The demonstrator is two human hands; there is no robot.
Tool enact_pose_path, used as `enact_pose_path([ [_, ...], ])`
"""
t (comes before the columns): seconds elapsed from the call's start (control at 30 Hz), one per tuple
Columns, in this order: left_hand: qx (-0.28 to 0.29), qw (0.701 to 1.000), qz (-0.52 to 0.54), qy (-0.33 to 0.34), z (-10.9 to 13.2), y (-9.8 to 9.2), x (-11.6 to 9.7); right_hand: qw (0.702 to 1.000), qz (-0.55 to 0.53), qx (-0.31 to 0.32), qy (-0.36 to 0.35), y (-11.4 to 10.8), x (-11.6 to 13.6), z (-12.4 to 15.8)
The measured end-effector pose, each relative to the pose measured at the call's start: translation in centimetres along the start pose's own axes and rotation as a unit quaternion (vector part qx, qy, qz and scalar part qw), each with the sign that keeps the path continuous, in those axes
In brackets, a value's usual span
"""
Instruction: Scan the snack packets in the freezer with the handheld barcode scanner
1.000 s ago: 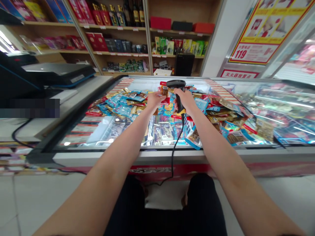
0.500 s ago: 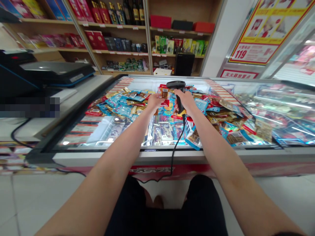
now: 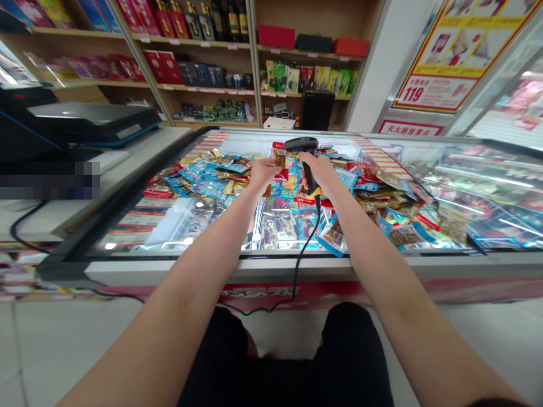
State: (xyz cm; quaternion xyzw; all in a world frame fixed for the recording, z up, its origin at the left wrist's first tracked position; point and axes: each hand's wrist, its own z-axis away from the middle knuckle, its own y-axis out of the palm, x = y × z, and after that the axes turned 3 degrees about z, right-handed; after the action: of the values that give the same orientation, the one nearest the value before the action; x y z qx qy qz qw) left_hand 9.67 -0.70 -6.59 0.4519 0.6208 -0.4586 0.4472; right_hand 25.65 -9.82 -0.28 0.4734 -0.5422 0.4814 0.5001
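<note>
The fingers of my left hand (image 3: 263, 169) are pinched shut on a small packet (image 3: 280, 157), which I hold upright above the heap, near the middle of the freezer (image 3: 169, 226) and toward its far side. The fingers of my right hand (image 3: 319, 169) are wrapped tight round the grip of a black barcode scanner (image 3: 302, 145). Its head sits level with the top of the packet and just beside it, facing left toward it; I cannot tell whether the two touch. The scanner's cable (image 3: 303, 249) hangs from the yellow base of the grip, drops over the near edge of the freezer and curls down toward my knees.

Under both hands the glass lid carries a broad pile of snack packets (image 3: 203, 181), mostly blue, gold and red, spread from left to right, with more goods showing through the glass below. To my left a desk (image 3: 139, 152) carries a dark flat machine (image 3: 93, 116). Behind the freezer stand wooden shelves (image 3: 203, 51) of boxes and bottles, and a yellow and red poster (image 3: 449, 56) hangs on the wall at the right.
</note>
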Motion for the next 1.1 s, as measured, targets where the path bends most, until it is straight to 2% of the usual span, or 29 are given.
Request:
enact_pose_path([
  [0.57, -0.007, 0.999, -0.043, 0.02, -0.58, -0.3, 0.67, 0.999, -0.013, 0.019, 0.027, -0.43, 0.34, -0.11],
  [1.1, -0.012, 0.989, -0.132, 0.071, -0.33, -0.99, 0.39, 0.998, -0.028, 0.033, 0.041, -0.34, 0.15, 0.02],
])
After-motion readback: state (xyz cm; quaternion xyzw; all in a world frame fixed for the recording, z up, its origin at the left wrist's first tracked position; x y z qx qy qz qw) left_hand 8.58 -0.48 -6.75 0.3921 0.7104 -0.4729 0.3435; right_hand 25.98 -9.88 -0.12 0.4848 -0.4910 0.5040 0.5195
